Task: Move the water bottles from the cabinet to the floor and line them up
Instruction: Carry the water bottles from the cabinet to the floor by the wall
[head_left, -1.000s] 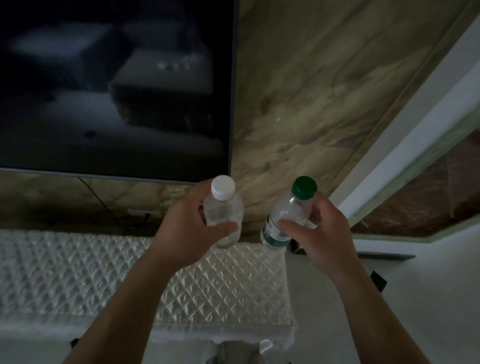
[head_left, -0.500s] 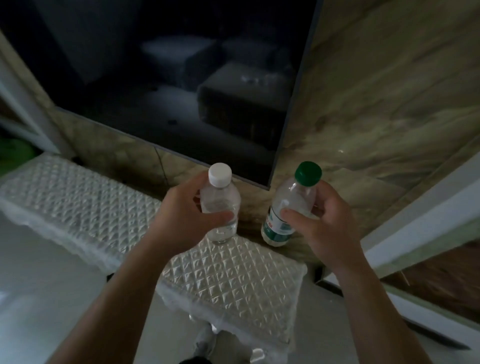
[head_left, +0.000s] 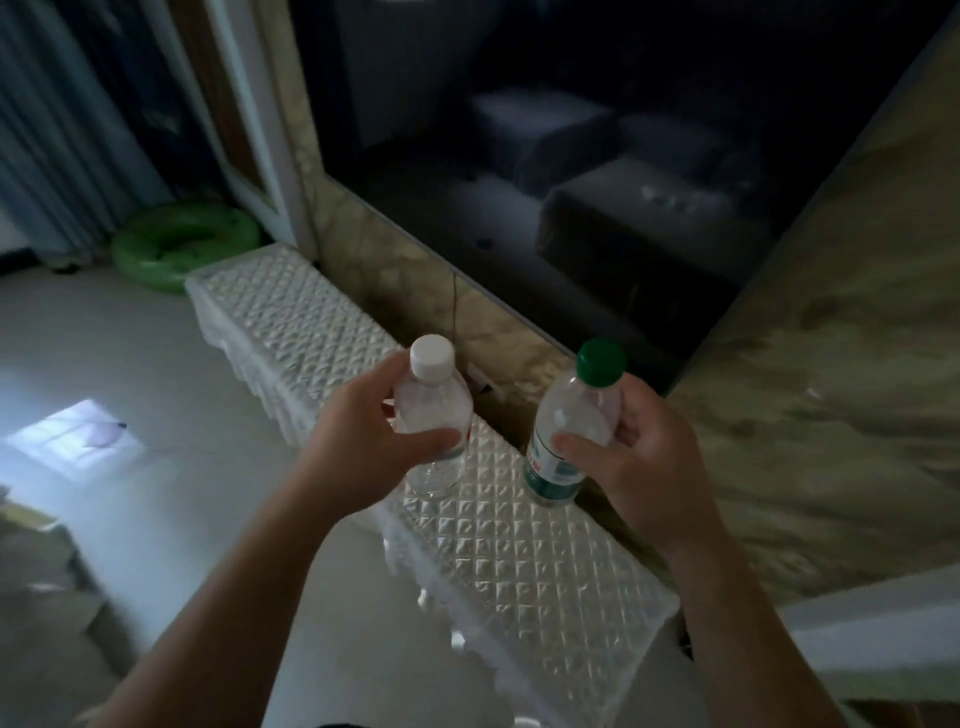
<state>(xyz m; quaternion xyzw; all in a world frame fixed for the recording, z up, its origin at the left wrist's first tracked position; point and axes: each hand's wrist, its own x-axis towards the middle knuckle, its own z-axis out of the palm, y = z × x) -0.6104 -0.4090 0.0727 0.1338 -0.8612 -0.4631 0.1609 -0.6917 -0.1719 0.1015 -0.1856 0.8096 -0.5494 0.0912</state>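
Holding two small bottles at once here: the left hand (head_left: 363, 447) is wrapped around the upper body of the white-capped bottle (head_left: 431, 410), thumb across the front, and the right hand (head_left: 639, 462) is curled around the shoulder of the green-capped bottle (head_left: 571, 415), just above its green label. Both bottles sit upright, or close to it, right over the quilted cover of the cabinet (head_left: 545, 571) below the hands. Honestly I can't tell if their bases touch the cover or hang just above it. The pale floor (head_left: 182, 415) is off to the left of the left hand and lower down, with no bottles on it that I can see, so I'd guess the line-up hasn't started. Handling-wise, these look like thin clear plastic, so probably light, a bit squishy and smooth. The light's too dim to read the water level. I'd say the grip around the body is the right call, since a firm squeeze would likely dent the wall, and I'd set them base-first so they don't tip. Dark TV screen (head_left: 571, 182) sits behind the hands on the wall.
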